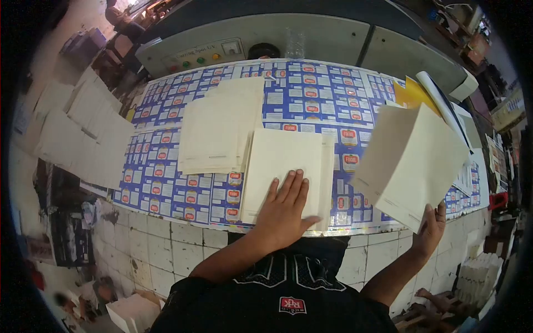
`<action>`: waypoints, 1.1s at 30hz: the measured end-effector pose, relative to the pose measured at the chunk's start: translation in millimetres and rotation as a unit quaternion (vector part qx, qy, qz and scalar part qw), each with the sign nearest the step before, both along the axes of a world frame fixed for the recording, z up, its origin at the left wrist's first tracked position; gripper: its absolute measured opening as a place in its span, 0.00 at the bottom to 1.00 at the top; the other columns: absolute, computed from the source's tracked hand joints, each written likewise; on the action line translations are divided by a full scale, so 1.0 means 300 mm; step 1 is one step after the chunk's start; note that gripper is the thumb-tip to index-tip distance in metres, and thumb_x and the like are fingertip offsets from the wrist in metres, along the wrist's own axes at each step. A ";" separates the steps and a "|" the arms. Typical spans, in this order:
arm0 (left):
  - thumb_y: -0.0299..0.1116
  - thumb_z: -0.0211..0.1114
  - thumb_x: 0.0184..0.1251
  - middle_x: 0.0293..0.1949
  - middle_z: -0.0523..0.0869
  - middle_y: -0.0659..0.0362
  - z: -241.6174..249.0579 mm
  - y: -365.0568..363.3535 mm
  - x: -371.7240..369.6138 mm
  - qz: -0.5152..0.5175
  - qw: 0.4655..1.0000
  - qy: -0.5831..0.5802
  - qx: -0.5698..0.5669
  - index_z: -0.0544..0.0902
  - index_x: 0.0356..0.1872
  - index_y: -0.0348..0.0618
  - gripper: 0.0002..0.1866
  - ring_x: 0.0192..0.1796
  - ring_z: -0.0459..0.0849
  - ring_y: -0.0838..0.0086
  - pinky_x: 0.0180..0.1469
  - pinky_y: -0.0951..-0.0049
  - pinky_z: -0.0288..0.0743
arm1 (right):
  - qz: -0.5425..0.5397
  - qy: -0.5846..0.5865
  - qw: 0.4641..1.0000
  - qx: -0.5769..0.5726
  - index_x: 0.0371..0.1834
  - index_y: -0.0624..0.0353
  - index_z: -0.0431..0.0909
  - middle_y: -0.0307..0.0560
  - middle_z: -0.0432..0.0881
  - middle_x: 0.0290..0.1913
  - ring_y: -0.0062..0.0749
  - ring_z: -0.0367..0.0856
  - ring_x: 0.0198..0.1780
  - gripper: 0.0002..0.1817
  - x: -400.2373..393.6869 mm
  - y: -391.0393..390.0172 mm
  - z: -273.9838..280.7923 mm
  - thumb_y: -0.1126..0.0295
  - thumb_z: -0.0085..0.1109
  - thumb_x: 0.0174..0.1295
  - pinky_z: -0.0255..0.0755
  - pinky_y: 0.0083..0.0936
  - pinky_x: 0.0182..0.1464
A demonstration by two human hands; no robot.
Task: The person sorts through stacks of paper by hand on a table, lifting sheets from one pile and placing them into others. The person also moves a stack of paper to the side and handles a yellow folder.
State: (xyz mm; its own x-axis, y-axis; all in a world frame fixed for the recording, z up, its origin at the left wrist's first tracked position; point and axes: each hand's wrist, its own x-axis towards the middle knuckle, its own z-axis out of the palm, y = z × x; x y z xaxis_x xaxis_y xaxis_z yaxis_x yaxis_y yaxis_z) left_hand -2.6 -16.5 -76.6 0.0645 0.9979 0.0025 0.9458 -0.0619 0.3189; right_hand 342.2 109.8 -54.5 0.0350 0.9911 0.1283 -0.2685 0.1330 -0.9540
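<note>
My left hand (pixel 284 211) lies flat, fingers spread, on a stack of cream paper sheets (pixel 283 155) near the table's front edge. At the right, my right hand (pixel 430 228) pinches the lower corner of a folded cream sheet (pixel 427 161), which is raised and tilted over the table. Left of the stack under my left hand lies another pile of cream sheets (pixel 214 130), its edges uneven. Both piles rest on a table covering (pixel 166 191) printed in blue with red labels.
Behind the table runs a grey machine panel (pixel 250 39) with buttons, and a clear plastic bottle (pixel 295 43). White paper piles (pixel 83 139) lie at the left. A yellow sheet (pixel 413 93) and a white roll (pixel 438 97) are at the back right.
</note>
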 end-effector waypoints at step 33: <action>0.57 0.52 0.73 0.75 0.54 0.35 0.089 -0.041 -0.151 0.154 0.970 -0.153 0.112 0.58 0.73 0.32 0.41 0.79 0.48 0.44 0.75 0.41 0.34 | 0.271 -0.121 0.952 -0.079 0.65 0.68 0.68 0.47 0.83 0.49 0.26 0.81 0.47 0.23 -0.593 -0.052 -0.055 0.76 0.54 0.67 0.75 0.23 0.50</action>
